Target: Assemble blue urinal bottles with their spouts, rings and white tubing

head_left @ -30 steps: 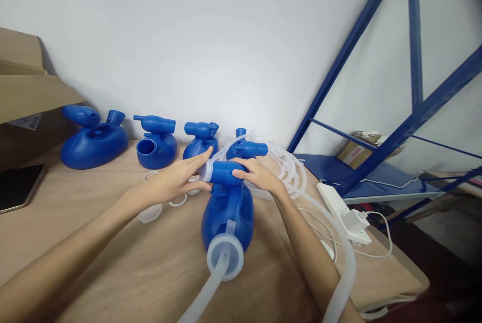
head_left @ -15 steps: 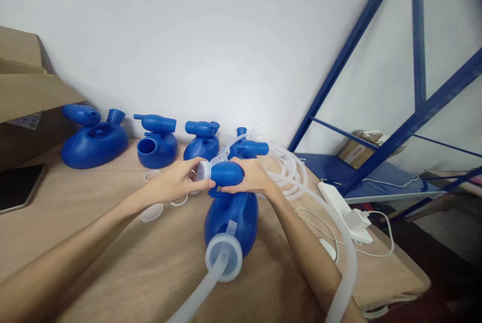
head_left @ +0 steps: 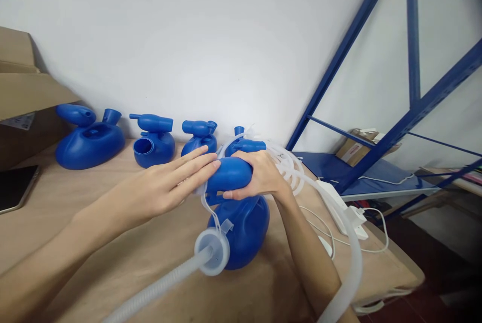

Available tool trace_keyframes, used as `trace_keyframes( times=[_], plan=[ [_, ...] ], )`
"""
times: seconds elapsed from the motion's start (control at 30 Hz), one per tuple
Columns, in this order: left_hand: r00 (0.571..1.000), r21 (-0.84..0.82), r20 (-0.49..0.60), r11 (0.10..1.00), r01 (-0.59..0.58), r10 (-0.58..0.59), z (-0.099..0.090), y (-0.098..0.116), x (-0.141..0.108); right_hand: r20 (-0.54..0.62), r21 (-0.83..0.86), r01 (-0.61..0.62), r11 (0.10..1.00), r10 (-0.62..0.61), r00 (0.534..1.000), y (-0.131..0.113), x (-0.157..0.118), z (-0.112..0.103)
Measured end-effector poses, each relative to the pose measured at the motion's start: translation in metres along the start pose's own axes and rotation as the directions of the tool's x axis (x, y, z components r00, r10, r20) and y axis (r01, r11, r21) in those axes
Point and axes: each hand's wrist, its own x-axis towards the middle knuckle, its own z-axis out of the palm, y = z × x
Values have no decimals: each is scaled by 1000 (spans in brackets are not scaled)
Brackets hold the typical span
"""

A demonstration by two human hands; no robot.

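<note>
A blue plastic urinal bottle (head_left: pixel 244 235) stands on the table in front of me. Above it, my right hand (head_left: pixel 265 175) is wrapped round the right end of a rounded blue adapter (head_left: pixel 230 174). My left hand (head_left: pixel 173 182) lies with its fingers stretched out against the adapter's left end, where a translucent cap is mostly hidden by the hand. A thin clear strap (head_left: pixel 208 207) runs down from there. At the bottle's front left is a translucent lid (head_left: pixel 222 250) with a ribbed hose (head_left: pixel 161 285) leading toward me.
More blue urinal bottles (head_left: pixel 90 144) with adapters line the wall. Coiled clear tubing (head_left: pixel 291 167) lies behind my right hand. To the right are a white power strip (head_left: pixel 333 202) and a blue metal shelf (head_left: pixel 387 190). A cardboard box (head_left: pixel 33 92) and dark tablet (head_left: pixel 15 187) are at left.
My left hand has gone from pinching the translucent cap to lying flat-fingered against that end. The bottle has turned a little, and its lid and hose have swung left.
</note>
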Motion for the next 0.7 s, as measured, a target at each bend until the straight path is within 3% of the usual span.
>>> trace_keyframes(
  times=[0.1, 0.2, 0.3, 0.4, 0.47, 0.57, 0.63, 0.7],
  plan=[
    [993, 26, -85, 996, -80, 82, -8, 4, 3, 65, 57, -29, 998, 25, 998, -7, 9, -12],
    [983, -9, -165, 997, -78, 75, -8, -4, 3, 149, 150, -64, 987, 42, 988, -6, 21, -16],
    [982, -107, -185, 994, 0, -20, -9, -14, 1, 144, 242, -85, 967, 51, 988, 0, 30, -12],
    [977, -309, -60, 935, 175, -202, -11, -19, 0, 69, 171, -119, 978, 108, 992, 5, 31, -4],
    [942, -476, 57, 821, 317, -331, -11, -17, 1, 47, 100, -134, 986, 129, 990, 5, 30, 0],
    [834, -573, 128, 647, 504, -537, -7, -11, 8, 2, -26, -124, 992, 124, 992, -1, 27, 3],
    [772, -597, 108, 581, 554, -626, -3, -6, 14, -23, -108, -117, 987, 115, 993, -5, 26, 2],
    [763, -645, 94, 544, 536, -640, 0, -4, 17, -34, -160, -119, 980, 115, 993, -9, 24, 1]
  ],
)
